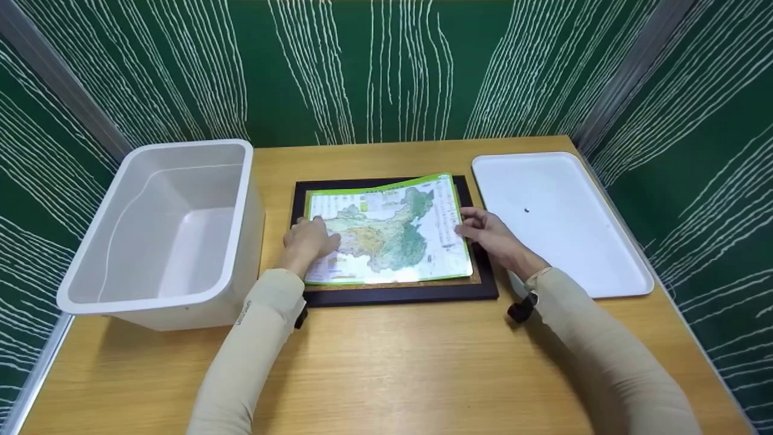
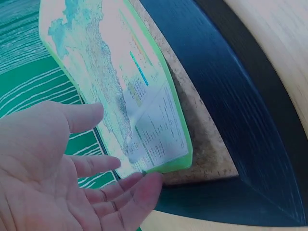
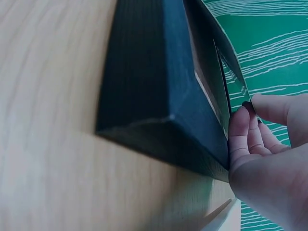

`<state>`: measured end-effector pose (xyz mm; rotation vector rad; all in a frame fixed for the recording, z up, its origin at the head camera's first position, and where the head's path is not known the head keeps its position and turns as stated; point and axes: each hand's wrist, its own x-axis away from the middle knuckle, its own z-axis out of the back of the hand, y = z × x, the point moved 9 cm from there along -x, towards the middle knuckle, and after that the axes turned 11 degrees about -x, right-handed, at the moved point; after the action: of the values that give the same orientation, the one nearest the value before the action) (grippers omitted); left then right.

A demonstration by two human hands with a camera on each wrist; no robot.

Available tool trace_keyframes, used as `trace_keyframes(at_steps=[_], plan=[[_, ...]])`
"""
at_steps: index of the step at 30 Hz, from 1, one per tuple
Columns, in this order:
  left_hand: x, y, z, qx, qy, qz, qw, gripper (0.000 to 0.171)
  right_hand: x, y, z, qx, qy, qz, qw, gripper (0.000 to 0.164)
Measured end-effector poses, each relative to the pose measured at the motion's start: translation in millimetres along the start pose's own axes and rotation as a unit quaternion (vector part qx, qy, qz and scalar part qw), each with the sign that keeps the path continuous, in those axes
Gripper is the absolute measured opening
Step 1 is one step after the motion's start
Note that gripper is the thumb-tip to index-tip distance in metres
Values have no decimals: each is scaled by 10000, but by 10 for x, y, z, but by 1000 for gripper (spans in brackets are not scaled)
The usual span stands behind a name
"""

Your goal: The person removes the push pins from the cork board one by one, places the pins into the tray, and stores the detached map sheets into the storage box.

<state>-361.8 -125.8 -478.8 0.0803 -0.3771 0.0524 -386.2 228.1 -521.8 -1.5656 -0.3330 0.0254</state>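
A map sheet [image 1: 386, 235] with a green border lies over a dark-framed cork board [image 1: 398, 295]; its upper right part bows up off the board. At the sheet's left edge is my left hand [image 1: 308, 241], its thumb over the map. The left wrist view shows this hand [image 2: 91, 168] with fingers loosely spread, fingertips by the sheet's edge. My right hand [image 1: 492, 235] pinches the map's right edge between thumb and fingers. In the right wrist view, the right hand [image 3: 269, 144] is beside the frame's side [image 3: 139, 72], with a small dark spot, unclear what, at the fingertips.
A deep white bin [image 1: 235, 241] stands to the left on the wooden table [image 1: 398, 362]. On the right lies a shallow white tray [image 1: 561, 217] with one small dark object [image 1: 526, 210] in it. Green walls with white streaks [image 1: 410, 72] enclose the table's back and sides.
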Motion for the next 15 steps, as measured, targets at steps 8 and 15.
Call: trace_keyframes(at_steps=[8, 15], plan=[[40, -59, -65, 641, -738, 400, 9944, 107, -3, 14, 2, -90, 96, 81, 9999, 49], [1, -79, -57, 488, -605, 320, 9965, 91, 18, 4, -18, -53, 54, 47, 10000, 51]])
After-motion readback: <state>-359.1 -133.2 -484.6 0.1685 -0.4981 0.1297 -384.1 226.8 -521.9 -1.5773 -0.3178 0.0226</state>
